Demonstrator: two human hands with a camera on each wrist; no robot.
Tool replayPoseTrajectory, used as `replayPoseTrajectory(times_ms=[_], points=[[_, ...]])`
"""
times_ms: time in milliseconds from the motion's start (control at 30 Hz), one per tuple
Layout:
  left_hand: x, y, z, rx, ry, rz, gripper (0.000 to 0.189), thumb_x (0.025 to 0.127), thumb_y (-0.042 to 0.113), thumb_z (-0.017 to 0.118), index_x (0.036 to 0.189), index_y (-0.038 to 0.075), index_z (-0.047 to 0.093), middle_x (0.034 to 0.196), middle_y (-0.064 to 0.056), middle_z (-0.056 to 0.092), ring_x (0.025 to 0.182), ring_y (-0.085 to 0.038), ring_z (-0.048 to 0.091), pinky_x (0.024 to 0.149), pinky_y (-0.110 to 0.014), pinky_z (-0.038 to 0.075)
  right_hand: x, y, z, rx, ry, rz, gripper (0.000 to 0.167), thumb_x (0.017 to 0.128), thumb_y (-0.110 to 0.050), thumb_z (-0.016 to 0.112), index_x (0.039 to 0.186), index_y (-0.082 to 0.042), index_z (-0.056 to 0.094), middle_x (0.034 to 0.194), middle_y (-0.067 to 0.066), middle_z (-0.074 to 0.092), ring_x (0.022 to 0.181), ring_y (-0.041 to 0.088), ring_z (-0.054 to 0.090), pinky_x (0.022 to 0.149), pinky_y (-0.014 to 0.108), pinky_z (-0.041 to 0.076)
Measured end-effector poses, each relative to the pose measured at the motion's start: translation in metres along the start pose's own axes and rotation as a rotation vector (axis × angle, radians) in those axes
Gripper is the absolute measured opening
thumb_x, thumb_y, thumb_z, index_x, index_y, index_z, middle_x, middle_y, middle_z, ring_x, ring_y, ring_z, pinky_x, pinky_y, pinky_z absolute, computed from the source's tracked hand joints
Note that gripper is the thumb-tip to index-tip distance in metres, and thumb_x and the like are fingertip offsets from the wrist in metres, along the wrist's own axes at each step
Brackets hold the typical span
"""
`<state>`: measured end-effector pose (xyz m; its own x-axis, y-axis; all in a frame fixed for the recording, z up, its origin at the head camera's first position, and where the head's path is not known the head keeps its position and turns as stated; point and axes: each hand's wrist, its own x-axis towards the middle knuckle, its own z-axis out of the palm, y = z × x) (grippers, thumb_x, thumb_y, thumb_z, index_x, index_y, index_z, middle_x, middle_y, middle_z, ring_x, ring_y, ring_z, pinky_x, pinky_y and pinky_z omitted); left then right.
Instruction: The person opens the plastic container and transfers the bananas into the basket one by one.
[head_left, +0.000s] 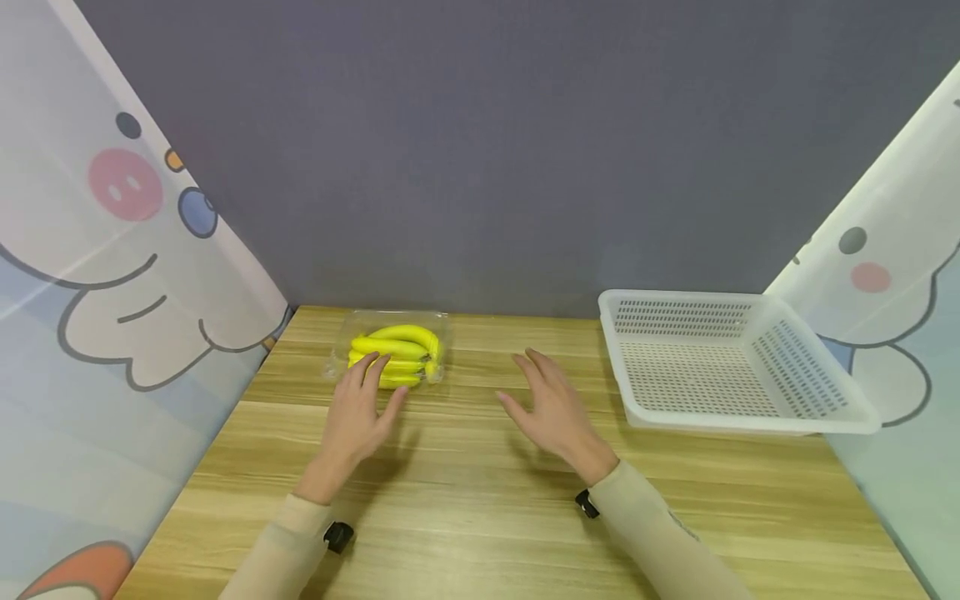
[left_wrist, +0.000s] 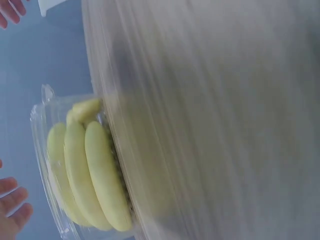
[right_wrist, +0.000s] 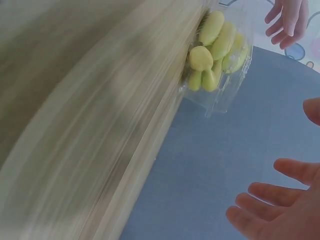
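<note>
Several yellow bananas (head_left: 397, 350) lie inside a clear plastic box (head_left: 397, 317) at the back left of the table. In the left wrist view the bananas (left_wrist: 82, 175) show through the wall of the box (left_wrist: 40, 130). My left hand (head_left: 356, 417) hovers at the near left side of the box, fingers spread and relaxed, overlapping its front edge in the head view. To the right of the box, my right hand (head_left: 555, 412) hangs over the table with fingers apart and nothing in them. The right wrist view shows its relaxed fingers (right_wrist: 270, 192).
A white perforated plastic basket (head_left: 750, 423) stands at the back right of the wooden table (head_left: 450, 500). Behind the table rises a grey wall (head_left: 480, 167). Cartoon-printed panels (head_left: 67, 333) flank the table on both sides.
</note>
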<state>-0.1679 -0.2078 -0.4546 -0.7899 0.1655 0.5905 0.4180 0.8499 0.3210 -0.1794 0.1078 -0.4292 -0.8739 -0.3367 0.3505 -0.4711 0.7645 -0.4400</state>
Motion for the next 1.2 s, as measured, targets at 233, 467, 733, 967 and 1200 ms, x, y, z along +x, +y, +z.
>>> replayPoseTrajectory(times_ms=[233, 467, 733, 967, 1200], points=[[0.008, -0.012, -0.006, -0.009, 0.033, 0.0, 0.054, 0.096, 0.028, 0.066, 0.136, -0.007, 0.054, 0.137, -0.029, 0.053, 0.122, -0.051, 0.051, 0.101, -0.066, 0.039, 0.014, -0.006, 0.006, 0.051, -0.024, 0.028, 0.067, 0.1, -0.05, 0.058, 0.15, -0.007, 0.047, 0.156, 0.02, 0.042, 0.141, 0.039, 0.041, 0.112, 0.056, 0.037], [0.016, -0.02, -0.011, -0.025, 0.052, -0.019, 0.051, 0.096, 0.024, 0.067, 0.132, -0.009, 0.056, 0.134, -0.03, 0.054, 0.121, -0.05, 0.051, 0.103, -0.064, 0.037, 0.026, -0.01, 0.019, 0.111, -0.051, 0.076, 0.066, 0.1, -0.05, 0.058, 0.151, -0.009, 0.046, 0.157, 0.017, 0.041, 0.142, 0.037, 0.039, 0.113, 0.056, 0.036], [0.019, -0.03, -0.013, -0.023, 0.04, -0.067, 0.051, 0.097, 0.024, 0.064, 0.133, -0.011, 0.053, 0.134, -0.032, 0.052, 0.121, -0.051, 0.049, 0.103, -0.064, 0.037, 0.033, -0.019, 0.035, 0.171, -0.051, 0.071, 0.066, 0.1, -0.048, 0.058, 0.151, -0.009, 0.045, 0.158, 0.017, 0.038, 0.144, 0.036, 0.037, 0.114, 0.056, 0.035], [0.022, -0.043, -0.012, -0.023, 0.046, -0.116, 0.053, 0.097, 0.026, 0.064, 0.135, -0.01, 0.053, 0.134, -0.032, 0.051, 0.123, -0.051, 0.047, 0.104, -0.064, 0.035, 0.041, -0.024, 0.044, 0.197, -0.055, 0.081, 0.068, 0.099, -0.05, 0.059, 0.151, -0.009, 0.045, 0.158, 0.018, 0.038, 0.144, 0.036, 0.038, 0.114, 0.056, 0.034], [0.023, -0.052, -0.01, -0.046, 0.02, -0.174, 0.052, 0.099, 0.028, 0.062, 0.136, -0.008, 0.053, 0.136, -0.031, 0.05, 0.127, -0.051, 0.044, 0.106, -0.065, 0.033, 0.052, -0.03, 0.054, 0.195, -0.089, 0.111, 0.068, 0.099, -0.05, 0.059, 0.152, -0.009, 0.044, 0.159, 0.017, 0.038, 0.144, 0.036, 0.037, 0.116, 0.054, 0.032]])
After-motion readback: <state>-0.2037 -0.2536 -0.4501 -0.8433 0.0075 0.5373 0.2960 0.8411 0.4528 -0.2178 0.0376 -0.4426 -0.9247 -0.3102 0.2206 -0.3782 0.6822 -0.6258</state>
